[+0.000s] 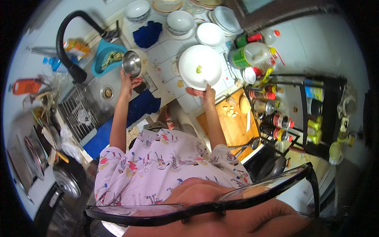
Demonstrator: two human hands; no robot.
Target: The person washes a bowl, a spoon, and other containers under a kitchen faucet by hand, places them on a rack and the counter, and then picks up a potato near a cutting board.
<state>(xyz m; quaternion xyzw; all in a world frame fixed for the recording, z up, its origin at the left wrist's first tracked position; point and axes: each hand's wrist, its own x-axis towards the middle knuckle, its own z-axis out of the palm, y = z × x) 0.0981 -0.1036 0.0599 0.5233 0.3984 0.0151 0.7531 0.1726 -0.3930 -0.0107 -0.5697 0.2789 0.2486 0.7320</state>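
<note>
My left hand (130, 83) grips a cream-coloured bowl with a steel inside (132, 63). It is tilted over the sink's right side, its mouth facing the turquoise corner strainer (98, 60), which holds pale and green food scraps. My right hand (206, 94) holds the near rim of a large white dish (189, 69), thumb over the edge and fingers beneath. The dish is above the white tiled counter (167, 47). A small green patch shows at its middle; whether it is a print or food cannot be told.
A black faucet (63, 44) arches over the steel sink (94, 86). Stacked bowls (180, 22) and a white plate (210, 34) stand behind the dish. To the right are oil bottles (251, 54), a wooden cutting board (228, 126) with peeled garlic cloves (230, 111) and a knife (248, 121).
</note>
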